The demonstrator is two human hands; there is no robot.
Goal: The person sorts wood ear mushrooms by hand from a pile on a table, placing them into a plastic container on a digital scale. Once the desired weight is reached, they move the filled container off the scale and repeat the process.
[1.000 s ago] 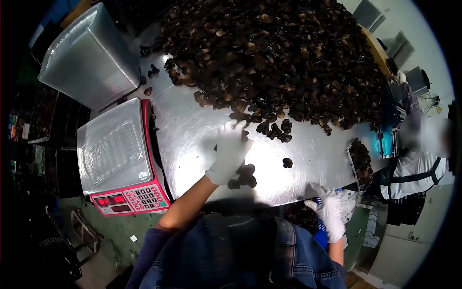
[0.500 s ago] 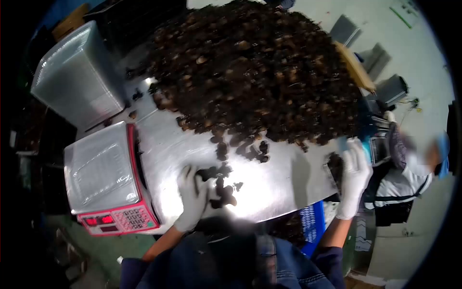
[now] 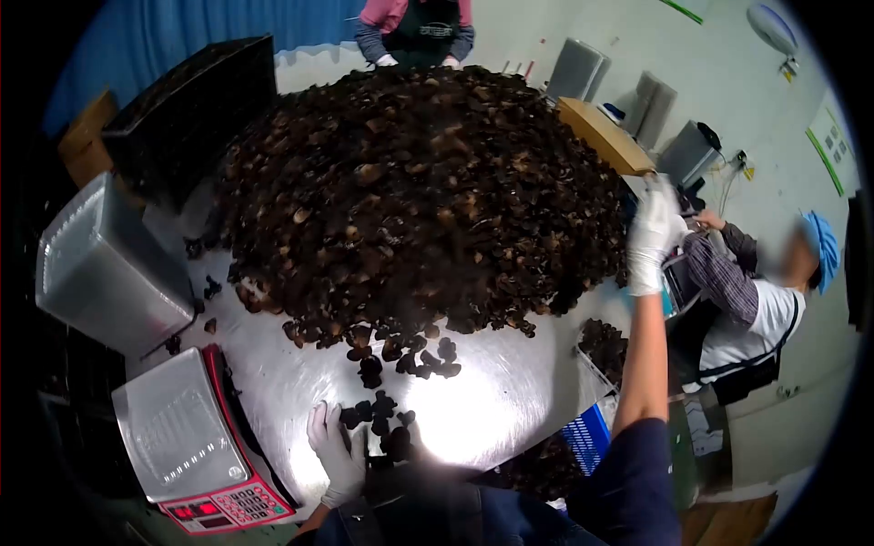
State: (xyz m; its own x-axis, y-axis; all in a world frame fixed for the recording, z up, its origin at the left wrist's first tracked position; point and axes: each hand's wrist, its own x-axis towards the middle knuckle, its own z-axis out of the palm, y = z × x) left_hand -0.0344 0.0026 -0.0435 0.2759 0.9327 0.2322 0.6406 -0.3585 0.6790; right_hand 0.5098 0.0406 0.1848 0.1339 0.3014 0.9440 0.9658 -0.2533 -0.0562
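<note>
A large heap of dark brown mushroom-like pieces covers the middle of the metal table. My left hand, in a white glove, rests near the table's front edge with its fingers apart, just left of some loose dark pieces. My right hand, also gloved, is raised at the far right of the heap, its arm stretched forward; its fingers are blurred. A filled tray of dark pieces lies below it at the table's right edge.
A red-rimmed scale and stacked clear containers stand at the left. Behind are black crates. A blue basket sits at the front right. One co-worker is at the right, another behind the heap.
The view has tilted up, bringing the far co-worker into sight. My right hand has reached farther forward, away from the tray. My left hand remains beside the loose pieces.
</note>
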